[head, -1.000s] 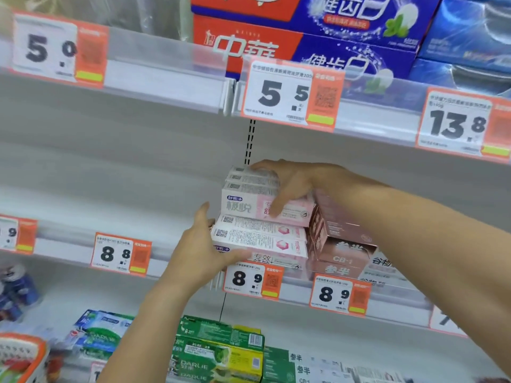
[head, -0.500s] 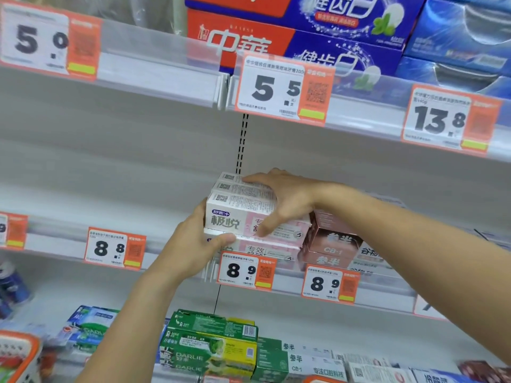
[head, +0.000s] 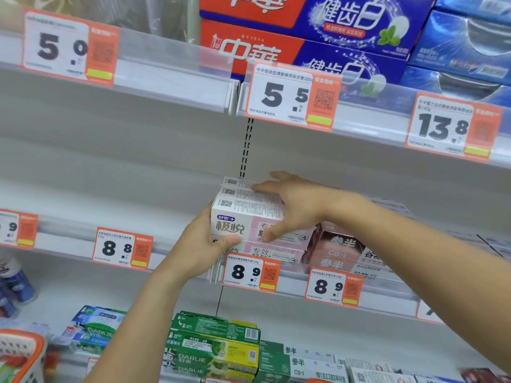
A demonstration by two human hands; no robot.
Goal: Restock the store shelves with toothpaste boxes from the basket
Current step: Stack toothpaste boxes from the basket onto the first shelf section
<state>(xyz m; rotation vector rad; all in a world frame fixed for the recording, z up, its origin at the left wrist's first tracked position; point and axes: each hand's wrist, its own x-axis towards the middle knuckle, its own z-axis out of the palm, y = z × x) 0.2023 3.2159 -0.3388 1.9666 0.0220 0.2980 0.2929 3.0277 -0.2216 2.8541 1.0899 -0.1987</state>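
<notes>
Between my two hands sits the stack of pink-and-white toothpaste boxes point(head: 249, 219), on the middle shelf point(head: 177, 261) above the 8.9 price tag point(head: 250, 272). I think the top rows could slide off backward or leftward if I let go unevenly, because the boxes lie loose. My left hand point(head: 206, 244) grips the stack's left end, thumb curled on the front. My right hand point(head: 293, 205) lies over the top, fingers spread and straight, pressing down just left of the brown boxes point(head: 340, 244).

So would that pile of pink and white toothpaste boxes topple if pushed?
Possibly: the pink and white toothpaste boxes sit stacked, steadied by the left hand and right hand. They look stiff, flat-sided cardboard, so likelier to slide than roll.
</notes>
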